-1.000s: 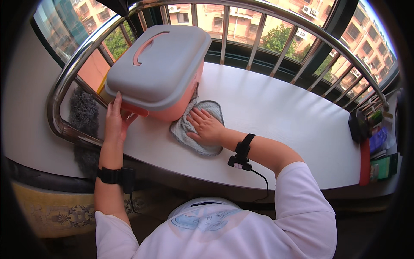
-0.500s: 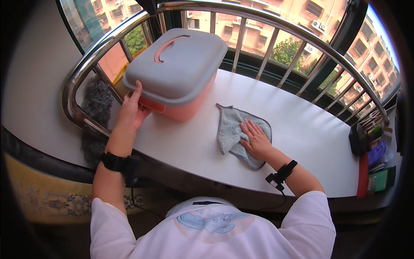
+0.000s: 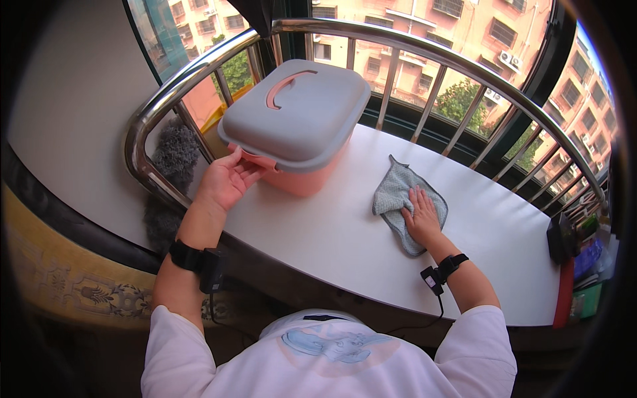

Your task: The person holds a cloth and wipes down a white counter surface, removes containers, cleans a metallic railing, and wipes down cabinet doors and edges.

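Note:
A storage box (image 3: 308, 180) with a pink body, a grey lid (image 3: 318, 109) and a pink carry handle (image 3: 285, 89) stands at the left of a white tabletop. My left hand (image 3: 227, 180) has its palm turned up and its fingers curled under the pink side latch (image 3: 255, 159), with the thumb beside the latch. Further right, a grey-green cloth (image 3: 398, 192) with a dark edge lies partly bunched on the table. My right hand (image 3: 423, 215) rests flat on this cloth, fingers stretched out, covering part of it.
The white table (image 3: 318, 229) has a curved front edge close to my body. A metal railing (image 3: 411, 43) runs along its back, before the windows. Dark grey fluffy material (image 3: 174, 156) hangs at the left. Assorted items (image 3: 584, 259) crowd the right end behind a red strip (image 3: 563, 292).
My right hand has slid the cloth to the right and slightly away from me. My left thumb has come down off the lid's rim to the latch. The view has shifted too.

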Demonstrator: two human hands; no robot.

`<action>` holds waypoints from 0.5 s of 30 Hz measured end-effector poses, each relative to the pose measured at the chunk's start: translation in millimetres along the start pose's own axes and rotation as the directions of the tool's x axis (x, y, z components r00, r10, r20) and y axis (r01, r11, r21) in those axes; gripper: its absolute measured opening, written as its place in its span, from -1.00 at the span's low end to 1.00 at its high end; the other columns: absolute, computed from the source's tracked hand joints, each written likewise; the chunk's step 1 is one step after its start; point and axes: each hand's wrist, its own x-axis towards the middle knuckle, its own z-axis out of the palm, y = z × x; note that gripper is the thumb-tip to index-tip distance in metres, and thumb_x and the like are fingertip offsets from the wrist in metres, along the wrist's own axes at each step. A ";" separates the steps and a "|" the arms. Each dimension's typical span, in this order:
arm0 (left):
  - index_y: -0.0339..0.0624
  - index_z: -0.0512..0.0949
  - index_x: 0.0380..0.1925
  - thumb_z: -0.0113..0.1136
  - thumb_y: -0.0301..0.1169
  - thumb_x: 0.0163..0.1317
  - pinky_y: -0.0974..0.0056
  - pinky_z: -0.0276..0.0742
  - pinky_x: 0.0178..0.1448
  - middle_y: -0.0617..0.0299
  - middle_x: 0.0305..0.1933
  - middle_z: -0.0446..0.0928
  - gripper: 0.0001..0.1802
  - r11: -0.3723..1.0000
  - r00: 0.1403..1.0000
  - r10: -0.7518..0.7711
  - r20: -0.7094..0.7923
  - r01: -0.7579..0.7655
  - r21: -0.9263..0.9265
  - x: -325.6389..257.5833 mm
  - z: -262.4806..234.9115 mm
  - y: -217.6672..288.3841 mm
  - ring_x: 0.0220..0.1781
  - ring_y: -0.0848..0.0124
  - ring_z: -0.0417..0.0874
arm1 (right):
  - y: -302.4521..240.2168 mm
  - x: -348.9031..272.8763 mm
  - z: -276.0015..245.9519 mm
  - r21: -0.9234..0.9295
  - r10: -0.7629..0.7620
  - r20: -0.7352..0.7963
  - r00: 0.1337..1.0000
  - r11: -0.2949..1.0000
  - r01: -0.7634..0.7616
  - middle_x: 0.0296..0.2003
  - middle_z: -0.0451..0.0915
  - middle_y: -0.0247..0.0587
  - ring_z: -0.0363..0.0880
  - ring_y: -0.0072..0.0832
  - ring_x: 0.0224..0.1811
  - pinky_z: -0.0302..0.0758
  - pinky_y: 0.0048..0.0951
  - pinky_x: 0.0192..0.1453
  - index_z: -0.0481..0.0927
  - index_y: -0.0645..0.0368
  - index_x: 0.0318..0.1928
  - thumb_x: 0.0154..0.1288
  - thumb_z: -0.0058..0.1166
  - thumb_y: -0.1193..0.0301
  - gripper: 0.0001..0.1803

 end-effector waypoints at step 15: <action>-0.26 0.43 -0.09 -0.11 -0.27 0.44 0.23 0.55 0.06 0.09 -0.25 0.60 -0.72 0.977 0.977 0.209 0.032 -0.210 0.028 12.5 4.6 -28.8 -0.11 0.30 0.61 | -29.1 158.3 -91.0 0.465 0.100 -0.430 0.897 0.877 0.125 -0.17 0.60 0.10 0.55 0.03 -0.08 0.44 -0.19 -0.02 0.51 0.21 -0.03 0.42 -0.15 0.14 -0.60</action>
